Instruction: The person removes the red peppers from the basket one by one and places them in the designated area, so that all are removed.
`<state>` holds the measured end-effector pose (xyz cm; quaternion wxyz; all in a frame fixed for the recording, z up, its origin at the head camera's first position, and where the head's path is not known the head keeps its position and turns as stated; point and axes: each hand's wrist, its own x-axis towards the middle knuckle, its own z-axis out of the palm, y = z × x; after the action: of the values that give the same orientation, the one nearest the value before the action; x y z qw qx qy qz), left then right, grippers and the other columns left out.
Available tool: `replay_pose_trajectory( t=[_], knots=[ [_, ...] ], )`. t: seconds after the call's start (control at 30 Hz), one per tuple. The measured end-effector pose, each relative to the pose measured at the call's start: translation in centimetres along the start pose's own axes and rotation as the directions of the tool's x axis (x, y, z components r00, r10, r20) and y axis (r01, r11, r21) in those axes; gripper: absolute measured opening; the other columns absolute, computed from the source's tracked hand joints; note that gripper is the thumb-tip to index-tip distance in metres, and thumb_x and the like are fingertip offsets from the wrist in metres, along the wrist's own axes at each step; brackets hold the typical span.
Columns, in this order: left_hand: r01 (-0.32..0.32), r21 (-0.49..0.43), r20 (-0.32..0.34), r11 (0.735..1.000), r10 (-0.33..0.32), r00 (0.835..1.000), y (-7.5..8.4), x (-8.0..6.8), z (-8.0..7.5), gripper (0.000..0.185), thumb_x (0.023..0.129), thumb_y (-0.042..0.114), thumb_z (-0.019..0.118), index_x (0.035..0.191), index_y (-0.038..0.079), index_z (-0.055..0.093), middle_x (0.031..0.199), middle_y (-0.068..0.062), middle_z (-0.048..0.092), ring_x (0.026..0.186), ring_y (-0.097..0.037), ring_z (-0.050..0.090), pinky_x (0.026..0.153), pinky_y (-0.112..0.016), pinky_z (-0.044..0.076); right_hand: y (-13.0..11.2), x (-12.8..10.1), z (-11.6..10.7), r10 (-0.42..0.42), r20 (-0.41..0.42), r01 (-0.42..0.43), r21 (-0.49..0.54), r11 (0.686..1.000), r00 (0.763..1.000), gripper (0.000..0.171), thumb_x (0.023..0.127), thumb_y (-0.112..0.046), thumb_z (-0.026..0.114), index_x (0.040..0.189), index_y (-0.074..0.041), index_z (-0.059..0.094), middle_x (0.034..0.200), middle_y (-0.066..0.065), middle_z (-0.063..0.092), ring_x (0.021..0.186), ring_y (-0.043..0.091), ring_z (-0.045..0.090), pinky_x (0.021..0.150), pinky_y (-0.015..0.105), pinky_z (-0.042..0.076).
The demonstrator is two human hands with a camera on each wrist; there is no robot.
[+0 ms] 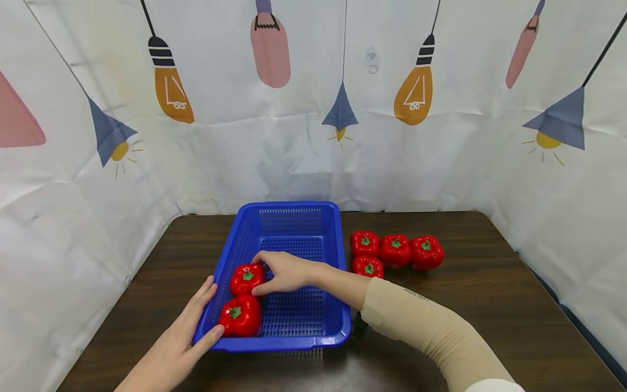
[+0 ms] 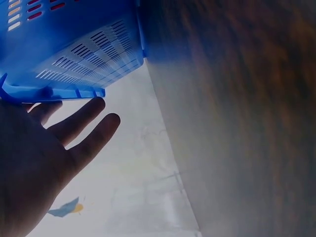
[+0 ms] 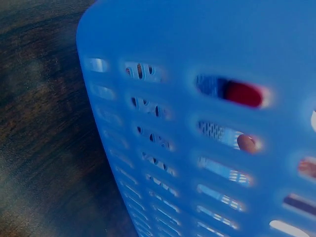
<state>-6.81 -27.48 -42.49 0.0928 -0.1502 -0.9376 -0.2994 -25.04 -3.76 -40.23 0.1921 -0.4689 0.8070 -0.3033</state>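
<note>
From the head camera, a blue basket (image 1: 294,228) sits on the dark bench (image 1: 490,305), and everything else is placed around it; the right hand (image 1: 284,271) reaches in over the basket's right wall, thumb and fingers curled round a red pepper (image 1: 247,279) at the basket's left side, seemingly setting it just behind a second pepper (image 1: 240,316) in the near left corner; the left hand (image 1: 188,326) lies flat, fingers straight, against the basket's near left corner, thumb on the rim, probably to keep it from sliding; four more peppers (image 1: 395,249) wait on the bench just right of the basket, three in a row and one in front, close enough for the right arm to reach.

From the left wrist, the same hand (image 2: 44,148) shows an open palm with fingers spread under the basket's rim (image 2: 49,91), holding nothing.

From the right wrist, the slotted basket wall (image 3: 207,123) fills the view, blurred; red shows through one slot (image 3: 243,94), and a fingertip (image 3: 246,143) through another.
</note>
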Motion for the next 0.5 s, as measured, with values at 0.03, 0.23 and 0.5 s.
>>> replay_pose_trajectory(
  t=[0.03, 0.23, 0.5],
  knots=[
    [0.0, -0.001, -0.001, 1.0, 0.0, 1.0, 0.02, -0.02, 0.0, 0.079, 0.1, 0.029, 0.068, 0.165, 0.019, 0.024, 0.17, -0.003, 0.018, 0.149, -0.031, 0.029, 0.102, -0.003, 0.02, -0.01, 0.01, 0.0, 0.0, 0.0, 0.0, 0.002, 1.0, 1.0, 0.059, 0.094, -0.037, 0.076, 0.139, -0.009, 0.051, 0.125, -0.001, 0.063, 0.108, 0.004, 0.058, 0.092, 0.018, 0.049],
    [0.009, -0.001, 0.006, 1.0, -0.009, 1.0, 0.16, -0.03, 0.03, 0.079, 0.1, 0.03, 0.067, 0.165, 0.019, 0.023, 0.17, -0.003, 0.018, 0.147, -0.04, 0.032, 0.102, -0.003, 0.019, 0.03, 0.03, -0.03, -0.001, -0.015, 0.001, -0.005, 1.0, 1.0, 0.058, 0.093, -0.036, 0.076, 0.136, -0.006, 0.051, 0.118, -0.001, 0.064, 0.1, 0.003, 0.059, 0.086, 0.017, 0.05],
    [0.004, 0.002, 0.004, 1.0, -0.004, 1.0, 0.15, -0.02, 0.01, 0.078, 0.101, 0.03, 0.067, 0.165, 0.019, 0.023, 0.17, -0.005, 0.018, 0.145, -0.041, 0.034, 0.102, -0.004, 0.02, 0.09, -0.34, -0.23, 0.018, -0.092, -0.018, 0.001, 1.0, 0.996, 0.054, 0.091, -0.032, 0.075, 0.132, -0.005, 0.052, 0.113, -0.002, 0.062, 0.097, 0.004, 0.059, 0.083, 0.017, 0.051]
  ],
)
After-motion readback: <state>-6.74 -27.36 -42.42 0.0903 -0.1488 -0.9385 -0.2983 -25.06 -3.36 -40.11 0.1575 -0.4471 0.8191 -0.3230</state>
